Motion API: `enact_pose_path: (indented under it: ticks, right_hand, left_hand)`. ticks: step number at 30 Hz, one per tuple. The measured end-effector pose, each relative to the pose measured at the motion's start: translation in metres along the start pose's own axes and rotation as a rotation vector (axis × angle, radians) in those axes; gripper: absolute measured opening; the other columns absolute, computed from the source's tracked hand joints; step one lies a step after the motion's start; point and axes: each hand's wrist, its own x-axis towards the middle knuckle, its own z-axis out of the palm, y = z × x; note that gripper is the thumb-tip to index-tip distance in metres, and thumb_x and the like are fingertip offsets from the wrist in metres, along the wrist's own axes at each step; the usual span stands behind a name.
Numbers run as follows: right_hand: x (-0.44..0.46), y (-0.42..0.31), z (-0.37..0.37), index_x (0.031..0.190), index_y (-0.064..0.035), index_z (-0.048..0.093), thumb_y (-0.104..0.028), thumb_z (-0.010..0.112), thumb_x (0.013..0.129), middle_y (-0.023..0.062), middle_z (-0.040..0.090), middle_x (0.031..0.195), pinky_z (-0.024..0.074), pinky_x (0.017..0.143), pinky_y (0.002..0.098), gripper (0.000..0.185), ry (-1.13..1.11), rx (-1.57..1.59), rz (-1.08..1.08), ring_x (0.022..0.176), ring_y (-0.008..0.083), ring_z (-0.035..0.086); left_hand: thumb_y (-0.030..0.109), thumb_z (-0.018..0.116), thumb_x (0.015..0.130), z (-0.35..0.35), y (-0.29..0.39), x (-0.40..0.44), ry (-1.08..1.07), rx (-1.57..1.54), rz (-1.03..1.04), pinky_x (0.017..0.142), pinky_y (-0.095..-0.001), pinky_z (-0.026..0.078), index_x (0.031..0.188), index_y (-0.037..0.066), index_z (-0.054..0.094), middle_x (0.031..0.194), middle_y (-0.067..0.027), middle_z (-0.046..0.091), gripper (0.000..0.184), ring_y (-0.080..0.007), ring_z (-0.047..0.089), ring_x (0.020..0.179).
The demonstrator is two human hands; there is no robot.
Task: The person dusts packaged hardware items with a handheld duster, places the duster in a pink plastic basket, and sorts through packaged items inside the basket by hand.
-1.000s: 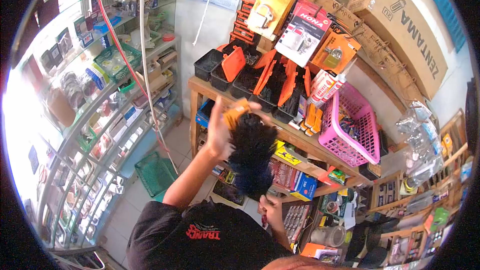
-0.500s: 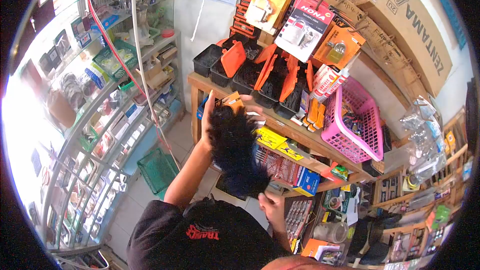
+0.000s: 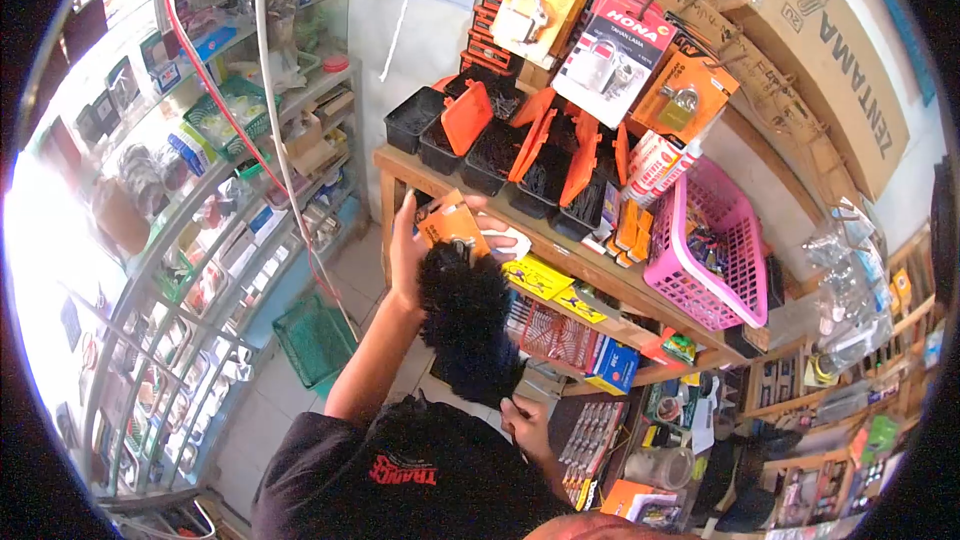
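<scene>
My own hands do not show. Directly ahead, a person in a black shirt (image 3: 340, 470) with red print is seen from behind and above, dark-haired head (image 3: 465, 330) bent forward. The person's left hand (image 3: 405, 260) is raised and holds an orange packet (image 3: 450, 220) with dark markings. The head hides the packet's lower part. The person's right hand (image 3: 525, 420) is low beside the head, fingers curled; I cannot make out whether anything is in them. A skin-toned patch (image 3: 610, 527) at the bottom edge is too cut off to identify.
Beyond the person, a wooden shelf (image 3: 600, 248) bears black bins (image 3: 415, 120) with orange lids and a pink basket (image 3: 705, 285). Padlock packs (image 3: 610, 55) hang above. Glass shelving (image 3: 215, 175) stands left, a green basket (image 3: 315, 340) on the floor. A large carton (image 3: 830, 50) is upper right.
The person's head has shifted down slightly, showing more of the orange packet. The left hand has tilted the packet a little; the right hand has moved down and left.
</scene>
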Motion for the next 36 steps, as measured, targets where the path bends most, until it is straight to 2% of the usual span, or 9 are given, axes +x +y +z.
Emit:
enact_pose_path:
  ticks: [2,3,6,10,22,28,29,32,36]
  right_hand:
    - [0.002,-0.021,0.002,0.065,-0.0040,0.049,-0.017,0.060,0.096,-0.0030,0.044,0.056,0.0274,0.045,0.0253,0.035,0.020,0.120,0.037,0.047,0.0051,0.036]
    - [0.006,-0.038,0.004,0.063,-0.0045,0.047,-0.015,0.058,0.096,-0.0025,0.044,0.056,0.0262,0.044,0.0251,0.037,0.032,0.083,0.020,0.046,0.0048,0.035]
    - [0.010,-0.033,-0.003,0.061,-0.0044,0.047,-0.014,0.058,0.096,-0.0024,0.043,0.054,0.0240,0.044,0.0250,0.038,0.044,0.020,-0.009,0.045,0.0047,0.035]
    - [0.005,-0.001,-0.018,0.066,-0.0029,0.052,-0.016,0.061,0.095,-0.0025,0.046,0.056,0.0270,0.044,0.0253,0.033,0.014,-0.014,-0.011,0.048,0.0053,0.038]
    - [0.004,-0.012,-0.018,0.060,-0.0046,0.043,-0.007,0.058,0.094,-0.0011,0.044,0.054,0.0240,0.042,0.0252,0.037,0.116,0.021,-0.021,0.044,0.0055,0.035]
    - [0.002,-0.004,-0.014,0.064,-0.0045,0.046,-0.012,0.059,0.095,-0.0007,0.045,0.055,0.0259,0.042,0.0256,0.035,0.061,0.143,0.013,0.045,0.0058,0.037]
    - [0.003,-0.009,-0.011,0.064,-0.0046,0.047,-0.012,0.059,0.095,-0.0009,0.045,0.056,0.0266,0.043,0.0255,0.034,0.072,0.200,0.031,0.046,0.0058,0.037]
    - [0.010,-0.020,-0.001,0.064,-0.0064,0.045,-0.015,0.058,0.097,-0.0003,0.045,0.056,0.0287,0.043,0.0260,0.036,0.125,0.322,0.066,0.045,0.0068,0.038]
    - [0.013,0.002,0.000,0.065,-0.0063,0.044,-0.018,0.057,0.097,-0.0004,0.043,0.054,0.0288,0.043,0.0257,0.037,0.078,0.261,0.041,0.044,0.0070,0.039]
  left_hand:
    - [0.064,0.030,0.093,-0.004,-0.007,-0.003,0.076,0.137,-0.061,0.094,-0.0577,0.046,0.123,-0.002,0.050,0.112,-0.0265,0.061,0.076,-0.0431,0.061,0.103]
    - [0.065,0.036,0.092,-0.011,-0.018,-0.003,0.035,-0.106,-0.080,0.100,-0.0505,0.044,0.124,0.004,0.055,0.123,-0.0182,0.059,0.072,-0.0369,0.056,0.115]
    - [0.061,0.034,0.094,-0.009,-0.020,-0.001,0.257,-0.210,-0.057,0.092,-0.0561,0.048,0.121,0.002,0.055,0.120,-0.0229,0.059,0.068,-0.0387,0.061,0.104]
    - [0.064,0.035,0.093,-0.020,0.007,0.004,-0.010,-0.032,-0.035,0.094,-0.0619,0.046,0.122,-0.003,0.052,0.108,-0.0253,0.064,0.075,-0.0439,0.064,0.100]
    - [0.070,0.031,0.091,-0.023,-0.012,-0.007,0.129,-0.038,-0.142,0.102,-0.0555,0.040,0.130,0.002,0.048,0.118,-0.0253,0.060,0.080,-0.0442,0.055,0.116]
    - [0.066,0.037,0.092,-0.057,-0.048,-0.009,0.011,-0.265,-0.077,0.107,-0.0531,0.037,0.131,0.007,0.050,0.132,-0.0169,0.054,0.071,-0.0371,0.051,0.122]
    - [0.063,0.037,0.094,-0.036,-0.061,-0.012,0.201,-0.114,0.020,0.109,-0.0511,0.035,0.134,0.009,0.050,0.138,-0.0130,0.050,0.068,-0.0320,0.051,0.124]
    - [0.055,0.032,0.098,-0.033,-0.071,-0.032,0.249,0.148,-0.261,0.111,-0.0446,0.035,0.144,0.011,0.041,0.143,-0.0118,0.046,0.064,-0.0256,0.049,0.128]
    - [0.054,0.030,0.098,-0.036,-0.076,-0.036,0.213,0.071,-0.238,0.111,-0.0466,0.035,0.146,0.011,0.038,0.144,-0.0117,0.045,0.065,-0.0273,0.048,0.129]
